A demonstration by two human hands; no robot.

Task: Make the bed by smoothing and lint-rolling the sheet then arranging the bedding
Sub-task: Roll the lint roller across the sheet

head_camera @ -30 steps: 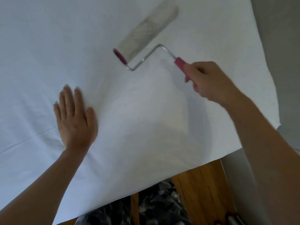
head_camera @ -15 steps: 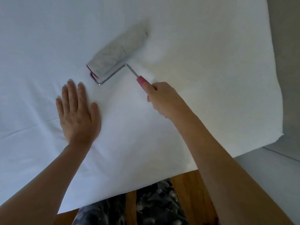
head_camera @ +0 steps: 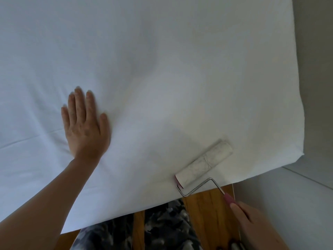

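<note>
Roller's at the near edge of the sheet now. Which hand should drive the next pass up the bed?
Right. The right hand already grips the lint roller by its handle, while the left hand lies flat on the sheet, probably steadying it.

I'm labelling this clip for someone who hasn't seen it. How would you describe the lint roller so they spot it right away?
Start from the white sheet that fills most of the view and follow its near edge toward the right corner. There the lint roller lies on the sheet, a pale drum on a bent wire frame. Its pink handle, held by the right hand, is the only bright colour against the white.
</note>
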